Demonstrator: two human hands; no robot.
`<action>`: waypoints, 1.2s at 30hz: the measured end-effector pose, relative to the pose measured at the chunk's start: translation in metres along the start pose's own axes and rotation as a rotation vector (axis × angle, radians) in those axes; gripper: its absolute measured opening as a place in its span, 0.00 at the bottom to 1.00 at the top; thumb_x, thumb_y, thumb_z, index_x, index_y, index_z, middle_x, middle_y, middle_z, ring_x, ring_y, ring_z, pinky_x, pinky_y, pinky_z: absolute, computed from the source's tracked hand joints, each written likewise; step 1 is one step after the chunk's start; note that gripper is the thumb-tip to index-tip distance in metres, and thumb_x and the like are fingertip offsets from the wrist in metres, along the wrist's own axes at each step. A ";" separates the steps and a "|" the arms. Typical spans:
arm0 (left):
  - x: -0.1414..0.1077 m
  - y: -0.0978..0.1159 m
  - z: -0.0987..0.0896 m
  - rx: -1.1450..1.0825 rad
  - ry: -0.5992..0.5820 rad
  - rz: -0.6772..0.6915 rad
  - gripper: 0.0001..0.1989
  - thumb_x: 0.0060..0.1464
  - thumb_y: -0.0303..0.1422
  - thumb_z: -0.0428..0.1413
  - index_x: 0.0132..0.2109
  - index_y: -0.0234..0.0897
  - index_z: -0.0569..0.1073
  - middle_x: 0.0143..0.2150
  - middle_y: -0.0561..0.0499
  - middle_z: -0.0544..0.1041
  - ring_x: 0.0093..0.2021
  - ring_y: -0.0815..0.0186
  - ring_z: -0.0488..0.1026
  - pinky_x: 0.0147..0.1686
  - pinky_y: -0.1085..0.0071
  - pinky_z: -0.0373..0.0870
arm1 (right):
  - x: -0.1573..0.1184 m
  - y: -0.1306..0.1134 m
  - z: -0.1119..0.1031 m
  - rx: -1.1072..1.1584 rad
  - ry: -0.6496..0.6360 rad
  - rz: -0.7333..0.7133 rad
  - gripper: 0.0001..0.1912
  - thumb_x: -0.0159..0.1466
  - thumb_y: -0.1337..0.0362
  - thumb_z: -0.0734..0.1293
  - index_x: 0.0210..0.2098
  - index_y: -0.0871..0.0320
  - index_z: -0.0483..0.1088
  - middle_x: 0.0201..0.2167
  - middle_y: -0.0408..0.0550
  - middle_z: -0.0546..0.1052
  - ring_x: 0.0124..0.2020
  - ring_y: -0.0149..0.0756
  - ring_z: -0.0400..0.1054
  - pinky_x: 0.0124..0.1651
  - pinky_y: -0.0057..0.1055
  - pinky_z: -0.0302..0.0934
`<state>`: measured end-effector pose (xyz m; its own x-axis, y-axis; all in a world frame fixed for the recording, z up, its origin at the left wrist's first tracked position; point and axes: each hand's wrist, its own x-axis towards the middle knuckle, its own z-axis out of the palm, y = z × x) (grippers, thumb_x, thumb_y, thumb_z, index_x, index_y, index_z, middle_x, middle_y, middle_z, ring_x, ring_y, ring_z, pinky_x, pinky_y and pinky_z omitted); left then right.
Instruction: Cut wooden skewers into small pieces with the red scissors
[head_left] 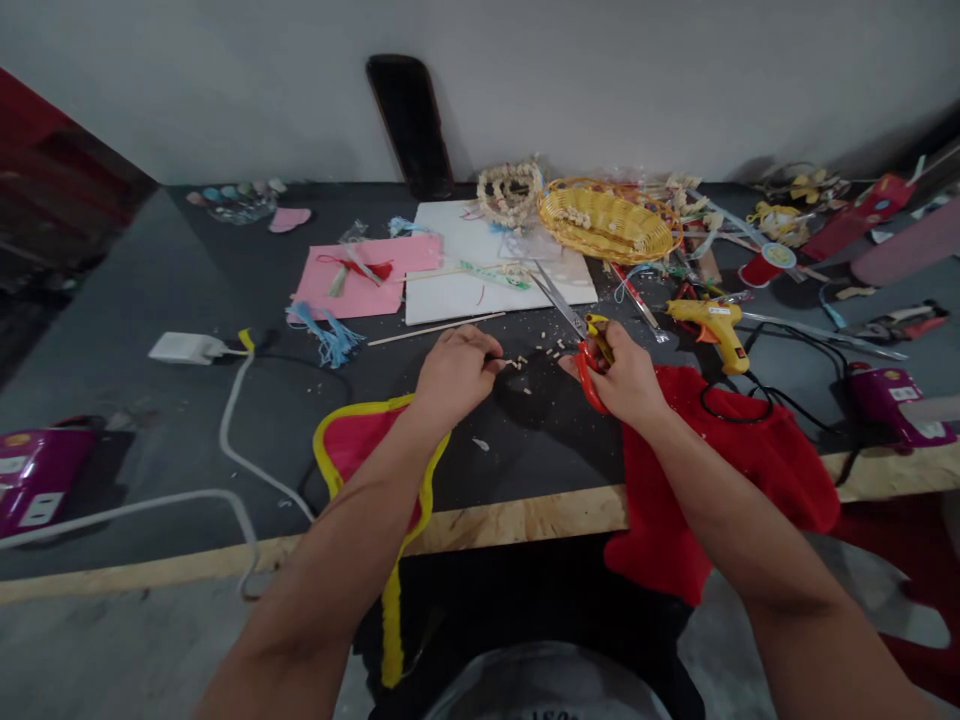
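My right hand (626,375) grips a pair of scissors (561,303) with red and yellow handles. Their metal blades point up and to the left, over the edge of a white sheet. My left hand (459,368) is closed, thumb and fingertips pinched together above the dark tabletop; whatever they hold is too small to make out. Just beyond those fingertips lie small pale cut bits (517,362), with more scattered toward the scissors. Below my left forearm lies a pink cloth piece with yellow trim (360,440). A red cloth (675,480) hangs over the table edge under my right forearm.
A yellow woven basket (607,222) stands at the back beside a beaded ring (510,195). Nearby are white sheets (450,300), pink paper (315,275), blue tassels (330,338) and a thin stick (435,330). At right lie a yellow glue gun (712,325) and red thread spool (761,265).
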<state>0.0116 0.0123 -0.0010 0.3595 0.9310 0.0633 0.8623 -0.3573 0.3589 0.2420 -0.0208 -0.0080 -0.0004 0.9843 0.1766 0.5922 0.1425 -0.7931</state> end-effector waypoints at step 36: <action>-0.002 0.020 0.001 -1.436 0.122 -0.173 0.08 0.45 0.34 0.64 0.33 0.36 0.76 0.26 0.55 0.72 0.24 0.74 0.65 0.26 0.77 0.62 | -0.007 -0.010 0.003 -0.358 -0.116 -0.235 0.19 0.56 0.49 0.67 0.38 0.55 0.62 0.36 0.54 0.73 0.43 0.50 0.69 0.43 0.45 0.65</action>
<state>0.0286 0.0034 0.0055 0.1949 0.9805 -0.0262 -0.2296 0.0715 0.9707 0.2336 -0.0290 -0.0026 -0.2467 0.9375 0.2453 0.8071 0.3389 -0.4834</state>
